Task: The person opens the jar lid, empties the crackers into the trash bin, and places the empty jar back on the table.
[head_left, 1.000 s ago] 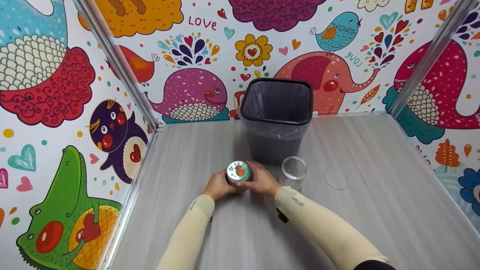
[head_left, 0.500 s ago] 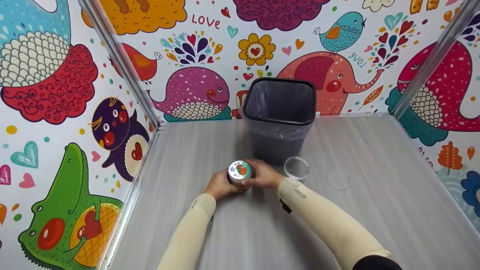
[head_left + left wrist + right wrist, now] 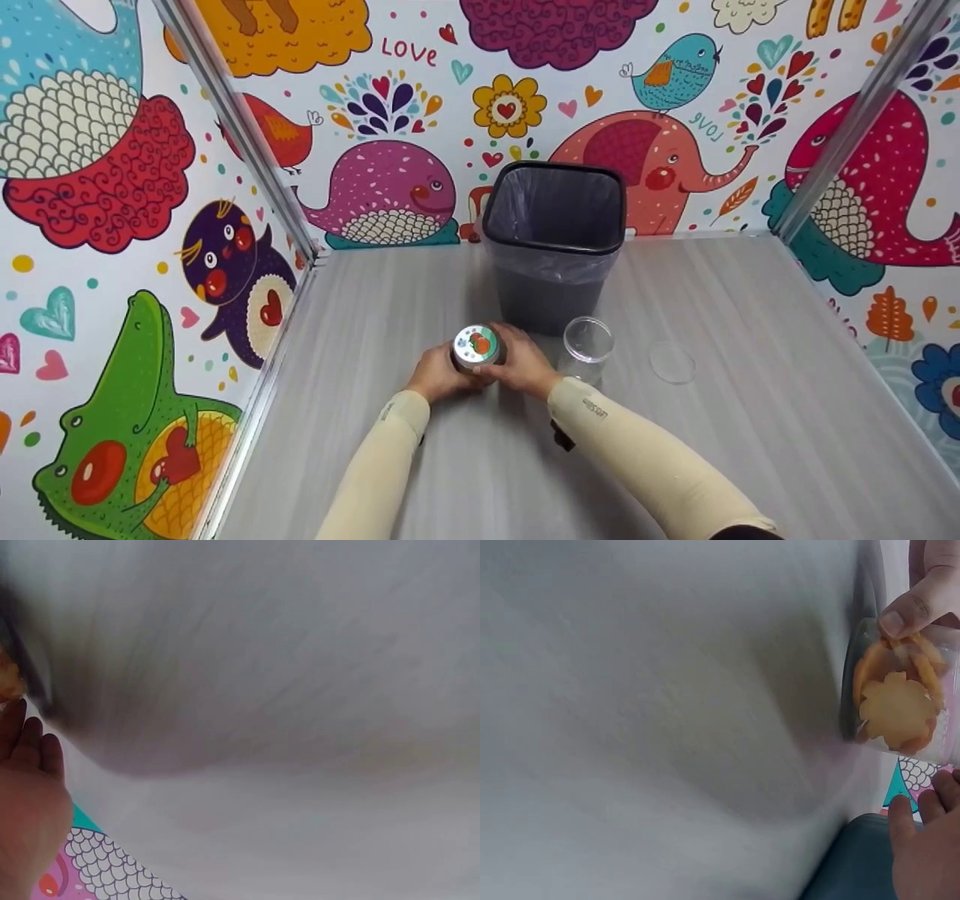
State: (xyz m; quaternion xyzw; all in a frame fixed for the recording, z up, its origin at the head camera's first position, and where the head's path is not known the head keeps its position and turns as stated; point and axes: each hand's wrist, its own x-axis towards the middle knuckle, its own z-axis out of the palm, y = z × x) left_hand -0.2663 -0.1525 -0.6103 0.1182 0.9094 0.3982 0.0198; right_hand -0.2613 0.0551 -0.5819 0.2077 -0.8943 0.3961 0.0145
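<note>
A jar with a printed lid (image 3: 475,341), showing an orange-red fruit on white and green, stands upright between my hands. My left hand (image 3: 439,375) grips its near left side. On the right, my right hand (image 3: 527,363) holds it, thumb at the front near the lid and fingers behind. Through the clear wall of the jar (image 3: 900,709), the right wrist view shows orange-brown pieces and a pale flower shape. Only a sliver of the jar (image 3: 10,679) reaches the left wrist view, beside fingers. Most of its body is hidden by my hands in the head view.
Behind the hands stands a dark bin (image 3: 553,246) lined with a clear bag. A clear open-topped cup (image 3: 587,346) is right of my right hand, close to the forearm. Farther right lies a thin clear disc (image 3: 671,363). Patterned walls (image 3: 390,191) enclose the grey table (image 3: 360,315).
The head view has shifted slightly. Both hands keep their hold on the jar in about the same place on the table.
</note>
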